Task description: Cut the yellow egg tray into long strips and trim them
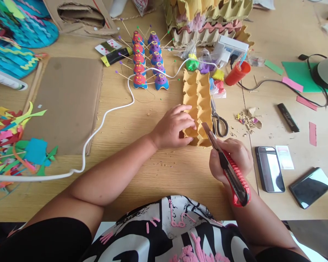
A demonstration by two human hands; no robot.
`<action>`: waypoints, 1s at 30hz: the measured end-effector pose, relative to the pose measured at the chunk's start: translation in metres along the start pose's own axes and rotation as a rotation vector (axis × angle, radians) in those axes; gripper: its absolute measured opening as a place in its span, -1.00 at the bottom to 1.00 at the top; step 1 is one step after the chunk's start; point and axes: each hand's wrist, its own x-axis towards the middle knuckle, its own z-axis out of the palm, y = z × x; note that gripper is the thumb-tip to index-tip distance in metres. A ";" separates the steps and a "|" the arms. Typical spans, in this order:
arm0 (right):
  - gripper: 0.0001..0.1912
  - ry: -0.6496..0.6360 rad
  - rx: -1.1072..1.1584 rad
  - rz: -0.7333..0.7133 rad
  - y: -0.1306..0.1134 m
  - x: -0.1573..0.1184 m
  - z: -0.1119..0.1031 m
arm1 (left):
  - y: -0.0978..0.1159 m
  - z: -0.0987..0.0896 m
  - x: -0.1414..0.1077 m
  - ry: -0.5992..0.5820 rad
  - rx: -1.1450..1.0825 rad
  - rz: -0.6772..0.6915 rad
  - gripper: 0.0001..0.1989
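A yellow egg carton (198,103) with two rows of cups lies upright on the wooden table in front of me. My left hand (177,125) grips its left side, with the fingers curled over the rim and into the near cups. In my right hand (232,158) is a red and black utility knife (229,171), blade out, its tip over the carton's near right cups. Black-handled scissors (221,123) lie against the carton's right side, partly hidden. Beyond my left hand stand two rows of painted egg-cup figures, red ones (139,69) and purple ones (160,69), with sticks poking out.
A cardboard sheet (62,105) and colourful paper scraps (11,142) lie left. A white cable (106,112) crosses the table. Behind are stacked egg trays (207,22), a power strip (232,45) and a red cup (237,72). Two phones (270,169) lie right.
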 end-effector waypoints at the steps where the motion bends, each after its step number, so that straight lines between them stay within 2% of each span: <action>1: -0.76 -0.005 -0.004 -0.003 0.000 0.000 -0.001 | 0.001 0.000 0.000 0.001 0.000 0.012 -0.73; 7: -0.74 -0.017 -0.014 -0.020 0.000 0.001 -0.001 | -0.002 0.001 0.001 -0.033 -0.010 -0.049 -0.78; 12: -0.74 0.008 -0.004 -0.059 -0.001 0.004 0.001 | -0.011 0.005 -0.001 0.019 -0.037 -0.070 -0.78; 20: -0.75 0.003 -0.004 0.006 0.002 0.001 0.001 | -0.011 0.007 -0.001 0.039 -0.019 -0.053 -0.72; 30: -0.76 -0.120 -0.032 -0.064 0.002 0.004 0.004 | -0.008 0.009 0.000 0.034 -0.001 -0.088 -0.85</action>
